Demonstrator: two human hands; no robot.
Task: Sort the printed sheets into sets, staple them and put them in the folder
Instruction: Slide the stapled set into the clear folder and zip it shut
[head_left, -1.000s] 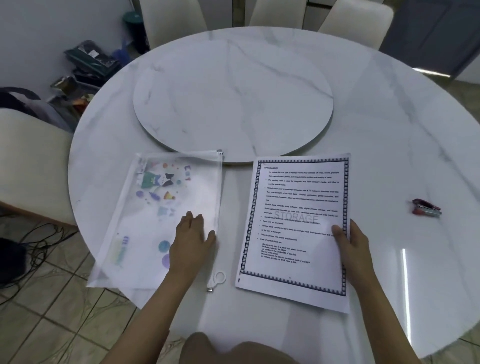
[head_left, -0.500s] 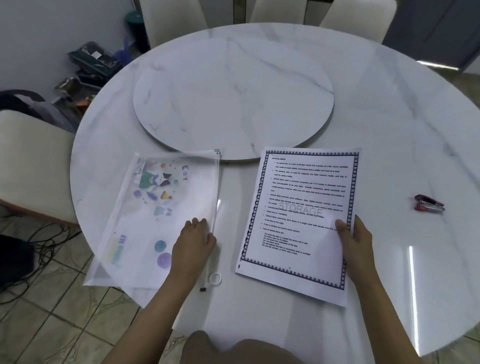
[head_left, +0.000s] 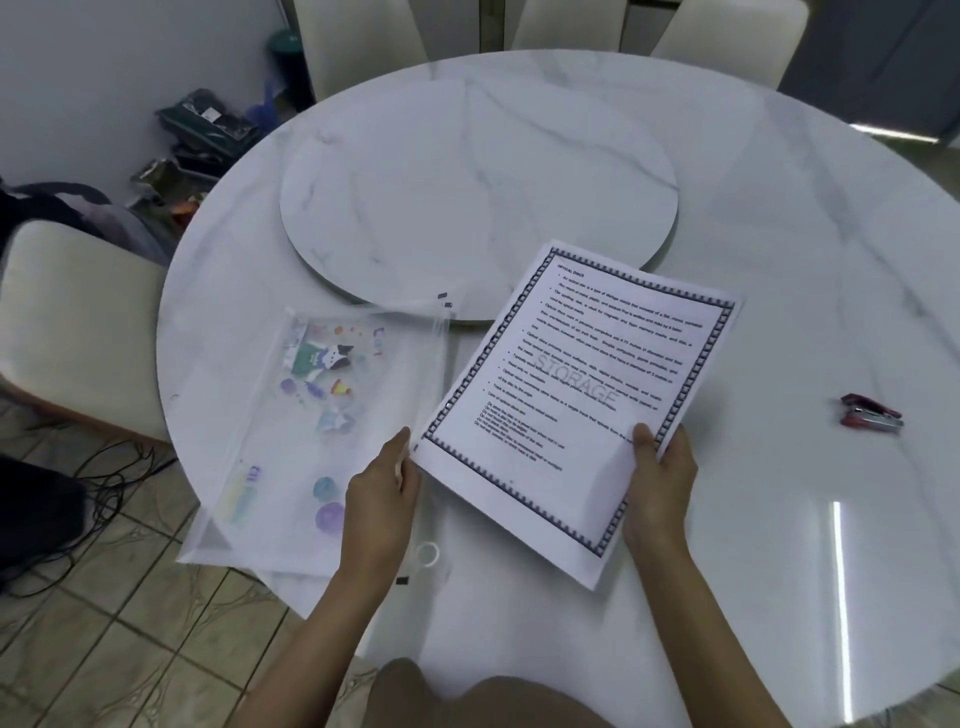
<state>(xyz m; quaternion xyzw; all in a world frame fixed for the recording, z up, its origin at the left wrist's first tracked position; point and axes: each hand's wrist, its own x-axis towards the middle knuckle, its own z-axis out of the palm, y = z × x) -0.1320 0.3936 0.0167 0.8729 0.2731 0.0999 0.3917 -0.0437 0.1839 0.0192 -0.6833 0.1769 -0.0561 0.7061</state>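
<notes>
White marble-look round table (head_left: 779, 270) seen from above, w/ a raised round turntable (head_left: 478, 197) of the same stone at its centre. The printed sheets (head_left: 576, 395), a white stack w/ a dark patterned border, black text & a grey "STORAGE" watermark, are to the right of the middle & look raised off the tabletop. Their long axis runs diagonally, the top of the page pointing away & to the right, and the far corner overlaps the turntable's rim in view. The right hand (head_left: 657, 483) grips the stack at its near right edge, thumb on top of the page, fingers curled under & out of sight. The stack's near left corner sits just beside the thumb of the left hand (head_left: 382, 499). That hand pinches the right-hand edge of the folder (head_left: 322, 415), thumb on top, other fingers hidden. The folder is a translucent zip pouch w/ cartoon stickers, lying left of the sheets, long axis approx. parallel to theirs, near end overhanging the table edge. A white ring pull (head_left: 427, 553) lies by the left wrist. A red & silver stapler (head_left: 870, 414) lies well apart at the right, on the table. Cream chairs (head_left: 78, 322) stand around.
</notes>
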